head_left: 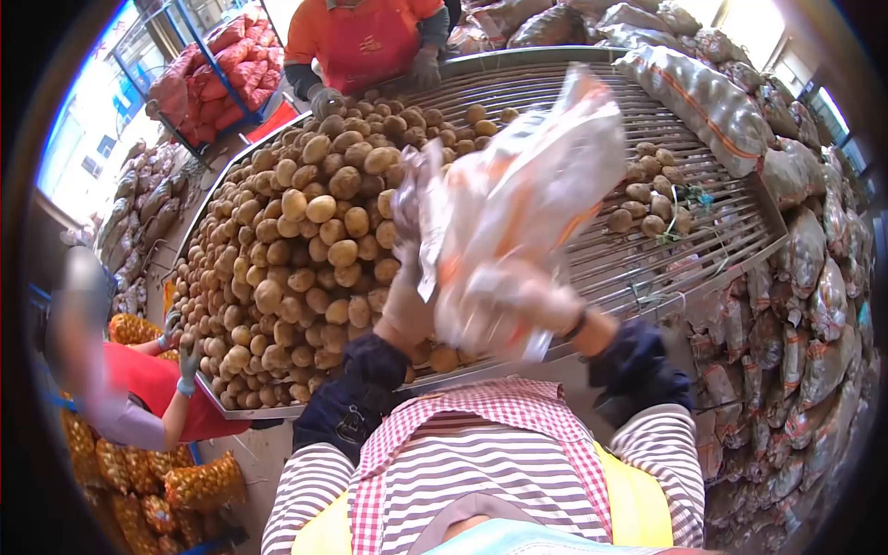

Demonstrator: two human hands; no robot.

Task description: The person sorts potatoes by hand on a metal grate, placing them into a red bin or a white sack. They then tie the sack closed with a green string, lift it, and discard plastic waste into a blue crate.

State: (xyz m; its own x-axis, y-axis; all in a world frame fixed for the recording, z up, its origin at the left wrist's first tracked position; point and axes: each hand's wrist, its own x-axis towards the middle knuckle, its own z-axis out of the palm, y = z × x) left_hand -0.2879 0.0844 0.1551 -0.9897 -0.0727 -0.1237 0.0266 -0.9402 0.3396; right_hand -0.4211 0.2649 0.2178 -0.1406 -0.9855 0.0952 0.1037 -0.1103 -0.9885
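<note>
A white woven sack with orange stripes (546, 176) is held up above the sorting table, blurred by motion and looking limp. My right hand (527, 301) grips its lower part, fingers closed round the bunched material. Beside the sack's left edge is my left hand (405, 301), also smeared; its fingers cannot be made out clearly. Left of both hands, a large heap of potatoes (314, 231) covers the table. A smaller group of potatoes (652, 190) lies on the slats to the right, with pale green string among them.
The slatted metal table (610, 264) has a raised rim. Across it stands a person in a red apron (370, 51), gloved hands at the heap; another person (176, 388) works at the left. Full sacks (694, 106) crowd the right side. Netted bags (203, 481) lie lower left.
</note>
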